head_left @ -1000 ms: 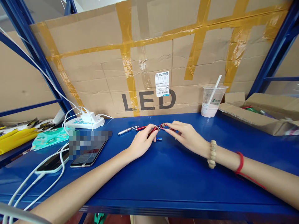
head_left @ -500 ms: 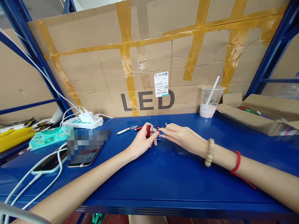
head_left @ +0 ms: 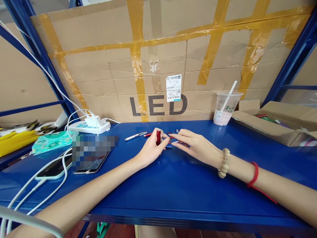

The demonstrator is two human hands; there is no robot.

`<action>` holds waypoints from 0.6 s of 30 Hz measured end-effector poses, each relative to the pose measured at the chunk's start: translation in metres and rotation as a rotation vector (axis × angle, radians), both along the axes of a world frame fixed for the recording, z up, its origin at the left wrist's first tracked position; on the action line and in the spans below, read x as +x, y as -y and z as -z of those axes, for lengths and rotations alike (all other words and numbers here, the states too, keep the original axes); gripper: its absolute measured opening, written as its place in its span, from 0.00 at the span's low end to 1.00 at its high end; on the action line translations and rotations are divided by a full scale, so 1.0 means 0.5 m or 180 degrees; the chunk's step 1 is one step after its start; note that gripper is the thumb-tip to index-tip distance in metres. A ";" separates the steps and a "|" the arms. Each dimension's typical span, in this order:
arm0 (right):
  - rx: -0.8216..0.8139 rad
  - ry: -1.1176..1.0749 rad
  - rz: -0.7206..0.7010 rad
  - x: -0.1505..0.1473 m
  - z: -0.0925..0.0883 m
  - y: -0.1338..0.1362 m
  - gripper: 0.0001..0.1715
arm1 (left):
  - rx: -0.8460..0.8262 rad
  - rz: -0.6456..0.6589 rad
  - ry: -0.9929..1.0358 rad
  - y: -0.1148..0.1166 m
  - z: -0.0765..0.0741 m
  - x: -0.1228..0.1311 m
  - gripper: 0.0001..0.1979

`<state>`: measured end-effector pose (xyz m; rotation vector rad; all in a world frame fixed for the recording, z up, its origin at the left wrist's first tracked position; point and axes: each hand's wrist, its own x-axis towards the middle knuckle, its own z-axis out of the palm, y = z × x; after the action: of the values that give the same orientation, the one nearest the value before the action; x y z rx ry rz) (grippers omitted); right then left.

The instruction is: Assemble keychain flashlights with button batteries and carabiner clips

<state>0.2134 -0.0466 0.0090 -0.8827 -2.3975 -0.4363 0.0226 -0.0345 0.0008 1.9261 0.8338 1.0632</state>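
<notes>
My left hand is closed around a small dark-red metal tube, which it holds upright above the blue shelf. Close by on the right, my right hand pinches a small red clip between thumb and fingers, next to the tube's side. Whether clip and tube are joined, I cannot tell. A silver pen-like keyring torch with a wire clip lies left of my left hand. Behind that hand a red one is partly hidden. A blue one lies partly covered below my fingers.
Two phones with white cables lie at the left, near a power strip and a teal packet. A plastic cup with a straw and an open carton stand at the right. A large cardboard sheet backs the shelf.
My right hand has shifted slightly right, and its fingers are spread a little more, so more of the red clip shows. My left hand keeps hold of the red tube. The view has shifted slightly.
</notes>
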 end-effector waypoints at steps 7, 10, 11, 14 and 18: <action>-0.0122 -0.0111 0.0042 -0.001 0.001 0.002 0.20 | -0.0142 0.0186 0.0188 -0.001 -0.002 0.007 0.15; -0.0245 -0.0164 0.0057 -0.002 0.004 0.000 0.20 | 0.0127 0.0039 0.0004 0.000 -0.002 0.007 0.13; -0.0327 -0.0169 0.0011 -0.002 0.005 -0.001 0.20 | 0.0231 0.0000 -0.0067 0.000 -0.001 0.006 0.12; -0.0676 -0.0137 -0.0271 -0.005 0.004 0.000 0.18 | 0.0529 -0.0048 -0.0262 -0.002 0.003 0.000 0.09; -0.0802 -0.0167 -0.0441 -0.008 0.001 0.003 0.17 | 0.0921 -0.0018 -0.0607 -0.003 0.002 -0.007 0.07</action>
<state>0.2093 -0.0482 0.0084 -0.8150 -2.4807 -0.0574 0.0192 -0.0331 -0.0004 2.2977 0.8243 1.0616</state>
